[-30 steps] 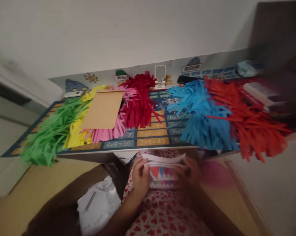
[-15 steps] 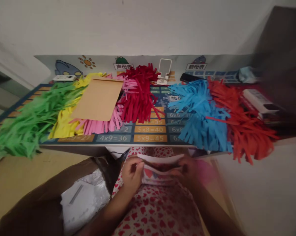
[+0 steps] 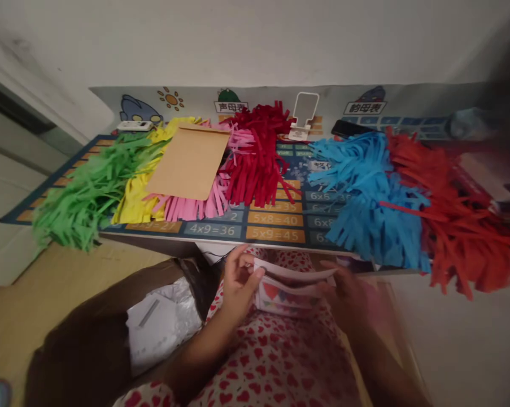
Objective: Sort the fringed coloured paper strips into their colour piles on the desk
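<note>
Above my lap I hold a small white packet (image 3: pixel 286 302) printed with coloured triangle shapes, its long top edge gaping. My left hand (image 3: pixel 239 284) is closed on the packet's left end, thumb in front and fingers behind. At the other end my right hand (image 3: pixel 343 297) grips it; this hand is dim and a little blurred. What lies inside the packet cannot be made out. Just beyond, on the desk (image 3: pixel 221 230), are paper fringes: green (image 3: pixel 96 189), yellow (image 3: pixel 131 200), pink (image 3: pixel 195 209), dark red (image 3: pixel 258 161), blue (image 3: pixel 365 192) and orange-red (image 3: pixel 453 220).
A brown envelope (image 3: pixel 190 164) lies over the yellow and pink fringes. Behind them stand a white phone stand (image 3: pixel 304 116) and a black object (image 3: pixel 351 129). Below the desk at left, an open brown bag (image 3: pixel 83 333) holds a white plastic-wrapped package (image 3: pixel 161 325).
The view has shifted, so the desk things appear further right. Both hands still hold the packet, which is now slightly tilted, its right end lower.
</note>
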`<state>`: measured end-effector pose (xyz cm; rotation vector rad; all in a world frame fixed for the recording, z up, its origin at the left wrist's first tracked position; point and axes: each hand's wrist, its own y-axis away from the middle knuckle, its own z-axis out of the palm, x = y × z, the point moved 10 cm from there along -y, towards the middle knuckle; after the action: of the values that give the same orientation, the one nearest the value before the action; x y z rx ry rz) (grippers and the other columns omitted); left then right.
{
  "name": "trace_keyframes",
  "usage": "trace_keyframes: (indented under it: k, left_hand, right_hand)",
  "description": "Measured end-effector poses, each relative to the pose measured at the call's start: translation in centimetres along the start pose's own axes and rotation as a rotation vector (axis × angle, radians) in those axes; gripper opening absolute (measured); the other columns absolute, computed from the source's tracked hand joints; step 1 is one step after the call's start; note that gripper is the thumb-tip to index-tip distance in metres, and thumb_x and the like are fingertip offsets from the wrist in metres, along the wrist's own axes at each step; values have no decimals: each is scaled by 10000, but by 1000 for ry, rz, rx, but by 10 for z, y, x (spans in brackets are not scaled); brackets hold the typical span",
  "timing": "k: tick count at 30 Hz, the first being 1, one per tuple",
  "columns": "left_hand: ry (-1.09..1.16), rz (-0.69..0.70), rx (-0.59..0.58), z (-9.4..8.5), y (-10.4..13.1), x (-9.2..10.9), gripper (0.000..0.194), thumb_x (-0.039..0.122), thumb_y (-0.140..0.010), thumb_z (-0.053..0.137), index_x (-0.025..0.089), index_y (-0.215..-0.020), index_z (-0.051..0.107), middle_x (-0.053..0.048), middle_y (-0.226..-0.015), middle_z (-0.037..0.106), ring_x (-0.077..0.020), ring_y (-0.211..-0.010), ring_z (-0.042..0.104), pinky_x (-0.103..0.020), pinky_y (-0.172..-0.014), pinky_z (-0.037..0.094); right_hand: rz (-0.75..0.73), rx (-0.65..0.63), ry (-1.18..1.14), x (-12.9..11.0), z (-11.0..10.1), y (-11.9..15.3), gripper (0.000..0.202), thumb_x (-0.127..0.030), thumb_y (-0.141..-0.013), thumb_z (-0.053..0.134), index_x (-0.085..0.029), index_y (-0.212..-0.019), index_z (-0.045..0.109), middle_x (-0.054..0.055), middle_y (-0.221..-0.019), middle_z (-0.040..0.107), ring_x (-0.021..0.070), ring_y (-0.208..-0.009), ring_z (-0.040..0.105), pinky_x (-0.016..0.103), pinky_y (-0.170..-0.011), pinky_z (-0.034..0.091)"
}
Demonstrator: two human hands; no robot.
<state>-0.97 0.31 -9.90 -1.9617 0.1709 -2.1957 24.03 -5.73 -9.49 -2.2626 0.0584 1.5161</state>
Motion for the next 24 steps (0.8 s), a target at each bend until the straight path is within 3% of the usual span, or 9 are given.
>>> trace_keyframes:
  k: [4, 9, 12, 14, 16, 20, 24]
  left_hand:
    - [-15, -152, -245, 13, -10, -4, 202, 375, -797, 736, 197, -869, 675, -38, -856, 661, -176, -824, 617, -289, -770, 485]
    - [-33, -275, -419, 21, -18, 0, 230, 383, -813, 715, 191, -925, 659, -14, -749, 652, -134, -648, 585, -238, -618, 463]
    - [-203, -285, -640, 38, -27, 9, 226, 336, -830, 689, 188, -999, 711, -46, -843, 720, -148, -648, 622, -231, -583, 462]
    - [-309, -265, -840, 55, -31, 17, 208, 306, -844, 661, 193, -995, 749, -60, -934, 757, -194, -755, 685, -252, -651, 501]
    - [-429, -191, -964, 67, -36, 25, 202, 280, -870, 616, 203, -977, 770, -49, -939, 772, -223, -831, 711, -266, -710, 517]
    - [-634, 9, -915, 75, -52, 33, 233, 252, -884, 585, 225, -1024, 769, -51, -949, 779, -236, -851, 726, -276, -720, 517]
    - [-551, 48, -924, 78, -47, 29, 263, 260, -905, 556, 237, -1063, 765, -74, -935, 778, -237, -848, 722, -312, -764, 533]
  right_hand:
    - [109, -105, -50, 13, 3, -6, 185, -337, -853, 662, -232, -1005, 653, 59, -957, 714, 225, -871, 682, 349, -734, 569]
    - [193, -113, -77, 13, 3, -14, 171, -349, -831, 697, -216, -922, 638, 41, -864, 709, 195, -752, 679, 306, -659, 567]
    - [235, -235, -26, 6, 10, -24, 196, -364, -808, 716, -213, -897, 628, 22, -803, 702, 180, -691, 669, 267, -597, 549]
    - [220, -319, 43, -2, 13, -34, 209, -363, -788, 724, -211, -911, 649, 12, -787, 704, 177, -682, 667, 254, -581, 541]
    - [160, -358, 118, -13, 15, -45, 202, -346, -780, 718, -214, -931, 688, 9, -794, 717, 182, -701, 674, 257, -600, 546]
    - [80, -354, 148, -18, 15, -58, 206, -328, -817, 668, -241, -986, 749, 11, -852, 755, 194, -742, 699, 285, -657, 571]
    - [42, -361, 79, -11, 17, -55, 251, -358, -861, 645, -275, -1075, 748, 16, -953, 770, 204, -814, 718, 316, -728, 586]
